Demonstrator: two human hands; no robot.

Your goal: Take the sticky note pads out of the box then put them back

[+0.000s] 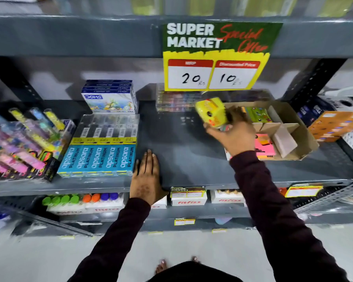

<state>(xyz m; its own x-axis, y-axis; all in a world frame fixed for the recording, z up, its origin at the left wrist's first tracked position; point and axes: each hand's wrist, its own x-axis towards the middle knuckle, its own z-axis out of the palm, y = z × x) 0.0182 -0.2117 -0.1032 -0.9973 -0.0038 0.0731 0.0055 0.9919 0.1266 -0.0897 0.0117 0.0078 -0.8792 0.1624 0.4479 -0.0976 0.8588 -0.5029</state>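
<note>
My right hand [233, 135] grips a yellow wrapped sticky note pad [211, 113] and holds it in the air just left of the cardboard box [306, 139]. The open box sits on the right of the grey shelf [183, 159] and has cardboard dividers. A green pad [257, 115] lies in its back compartment and a pink pad [263, 147] in its front one. My left hand [146, 176] rests flat on the shelf's front edge, fingers apart, holding nothing.
Blue Apsara pencil packs [99, 157] lie left of my left hand, with Doms boxes [110, 98] behind and colourful pens [18, 143] further left. A price sign [214, 58] hangs above. An orange box [334, 125] stands right of the carton. Bottles and boxes fill the lower shelf.
</note>
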